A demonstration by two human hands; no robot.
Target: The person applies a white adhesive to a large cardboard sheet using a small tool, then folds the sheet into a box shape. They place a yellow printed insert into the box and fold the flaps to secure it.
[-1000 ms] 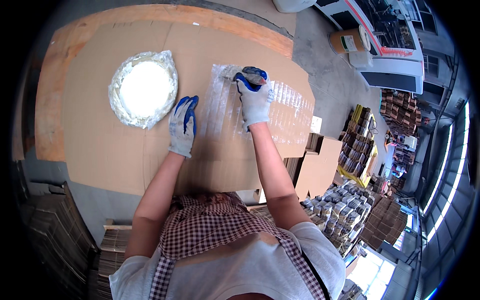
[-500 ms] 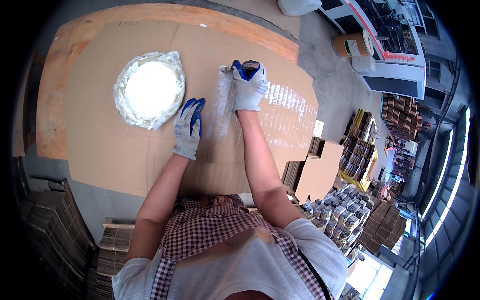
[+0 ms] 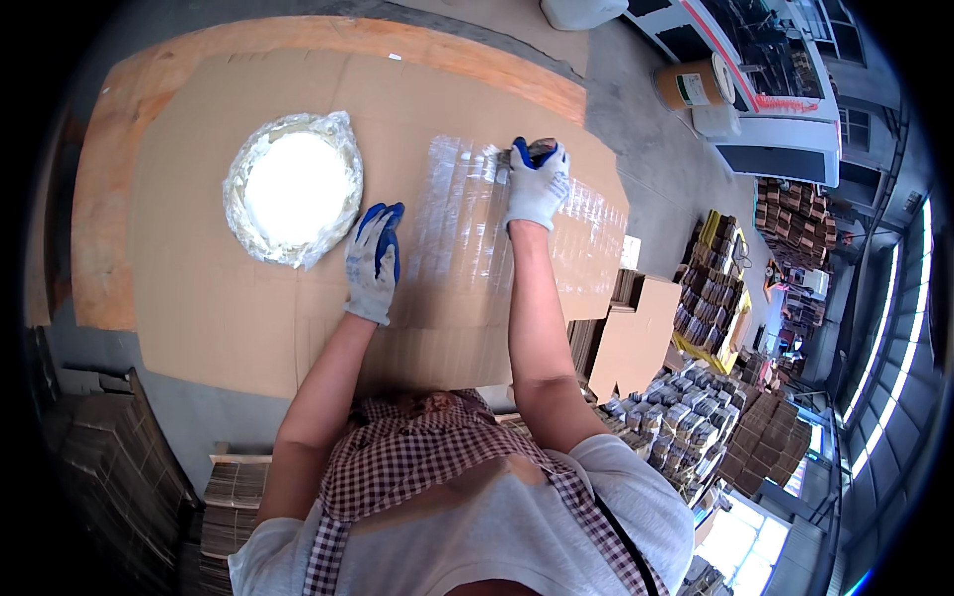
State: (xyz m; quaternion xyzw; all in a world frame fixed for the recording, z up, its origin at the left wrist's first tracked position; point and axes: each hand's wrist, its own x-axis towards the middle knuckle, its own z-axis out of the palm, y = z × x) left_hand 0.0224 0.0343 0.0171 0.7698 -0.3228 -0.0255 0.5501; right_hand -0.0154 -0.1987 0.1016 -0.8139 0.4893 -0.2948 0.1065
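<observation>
Both my hands wear white gloves with blue palms. My right hand (image 3: 538,191) is closed around a small dark tool (image 3: 542,151), perhaps a brush; most of it is hidden by the fingers. It is at the upper part of a patch of shiny whitish streaks (image 3: 452,223) on a large cardboard sheet (image 3: 397,109). My left hand (image 3: 374,266) lies on the sheet with its fingers stretched out, holding nothing. Just up and left of it stands a round container (image 3: 237,199) wrapped in crinkled clear film, its inside glaring bright white.
The cardboard lies over a wooden board (image 3: 104,248). Stacked cardboard (image 3: 234,497) stands near at lower left, and more cardboard (image 3: 636,333) at right. Farther off are a brown drum (image 3: 696,84), a white machine (image 3: 780,149) and a stack on a yellow pallet (image 3: 711,278).
My right hand has moved right with the tool, and more whitish streaks show where it was. My left hand stays nearly in place.
</observation>
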